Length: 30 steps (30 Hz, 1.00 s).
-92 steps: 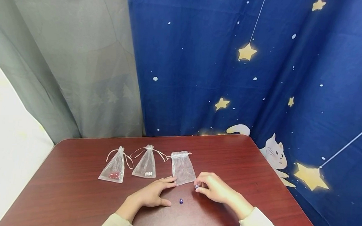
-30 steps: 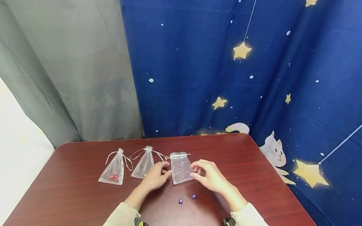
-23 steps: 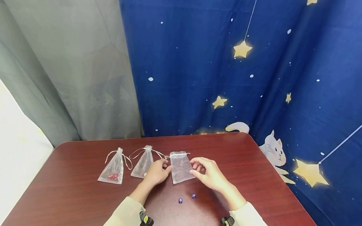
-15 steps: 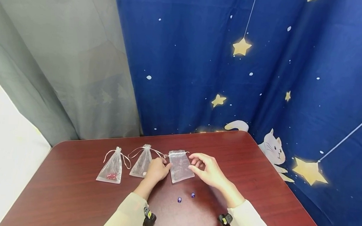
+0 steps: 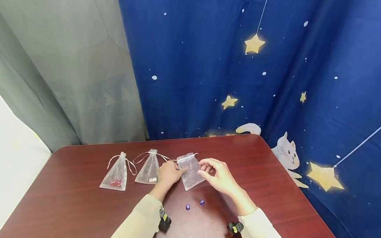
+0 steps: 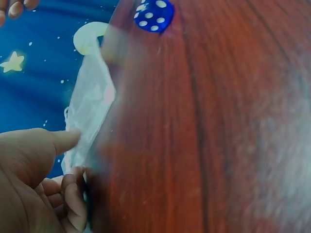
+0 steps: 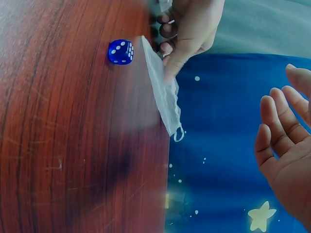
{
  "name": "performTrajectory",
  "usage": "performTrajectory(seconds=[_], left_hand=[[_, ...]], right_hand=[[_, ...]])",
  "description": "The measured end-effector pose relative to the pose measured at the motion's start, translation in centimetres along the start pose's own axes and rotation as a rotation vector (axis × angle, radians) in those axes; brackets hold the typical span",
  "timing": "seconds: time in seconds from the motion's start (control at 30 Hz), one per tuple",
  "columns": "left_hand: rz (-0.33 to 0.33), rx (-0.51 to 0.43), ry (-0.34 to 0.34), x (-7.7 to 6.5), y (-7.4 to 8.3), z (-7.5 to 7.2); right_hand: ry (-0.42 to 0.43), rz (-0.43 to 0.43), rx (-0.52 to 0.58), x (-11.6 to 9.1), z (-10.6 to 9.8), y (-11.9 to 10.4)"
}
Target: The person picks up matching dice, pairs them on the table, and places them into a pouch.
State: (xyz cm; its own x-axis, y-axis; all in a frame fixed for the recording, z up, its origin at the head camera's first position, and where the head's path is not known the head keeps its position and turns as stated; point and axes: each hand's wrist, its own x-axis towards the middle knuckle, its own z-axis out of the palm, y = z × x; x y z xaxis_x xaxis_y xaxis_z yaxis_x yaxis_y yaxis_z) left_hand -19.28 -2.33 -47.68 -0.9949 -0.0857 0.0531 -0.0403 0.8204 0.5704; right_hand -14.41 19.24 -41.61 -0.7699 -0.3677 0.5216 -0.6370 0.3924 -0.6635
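Note:
My left hand (image 5: 169,173) pinches the left edge of a white sheer drawstring pouch (image 5: 193,177), thumb on top and fingers curled below, as the left wrist view shows. No contents show in this pouch, and its far end has a gathered cord. At the pouch's right side is my right hand (image 5: 220,175). Its fingers are loosely bent and hold nothing; the right wrist view shows this hand (image 7: 291,141) apart from the pouch (image 7: 163,90). Two blue dice with white pips, a left die (image 5: 188,207) and a right die (image 5: 202,202), lie in front of the pouch.
Left of my hands lie two more drawstring pouches, one (image 5: 114,176) with red dice inside and one (image 5: 148,170) with white dice. All rest on a reddish-brown wooden table (image 5: 65,198). Behind it hang a grey curtain (image 5: 94,77) and a blue star-patterned curtain (image 5: 195,70).
My right hand has put a blue die down beside the other and moved up to the pouch. My left hand has moved onto the pouch's left edge, and the pouch has turned slightly.

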Motion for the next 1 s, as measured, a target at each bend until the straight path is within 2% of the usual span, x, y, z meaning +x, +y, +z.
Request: performTrajectory(seconds=[0.17,0.43,0.67,0.73,0.83,0.93,1.0], left_hand=[[0.02,-0.043,0.008,0.0,0.0,0.3],[0.126,-0.054,0.007,-0.2,-0.2,0.1],[0.222,-0.148,0.132,-0.6,-1.0,-0.2],[0.256,-0.2,0.153,-0.6,-1.1,-0.4],[0.283,-0.344,0.147,-0.6,-1.1,-0.7],[0.285,-0.498,0.117,-0.7,-1.0,-1.0],[0.283,-0.56,0.116,-0.8,-1.1,-1.2]], right_hand=[[0.001,0.008,-0.005,-0.1,0.0,0.2],[0.011,0.02,-0.007,-0.4,-0.1,0.3],[0.015,0.034,-0.019,-0.3,-0.3,0.3],[0.013,0.043,-0.019,-0.3,-0.4,0.3],[0.015,0.05,-0.016,-0.2,-0.6,0.3],[0.024,0.052,-0.02,-0.2,-0.7,0.3],[0.031,0.051,-0.02,-0.1,-0.8,0.2]])
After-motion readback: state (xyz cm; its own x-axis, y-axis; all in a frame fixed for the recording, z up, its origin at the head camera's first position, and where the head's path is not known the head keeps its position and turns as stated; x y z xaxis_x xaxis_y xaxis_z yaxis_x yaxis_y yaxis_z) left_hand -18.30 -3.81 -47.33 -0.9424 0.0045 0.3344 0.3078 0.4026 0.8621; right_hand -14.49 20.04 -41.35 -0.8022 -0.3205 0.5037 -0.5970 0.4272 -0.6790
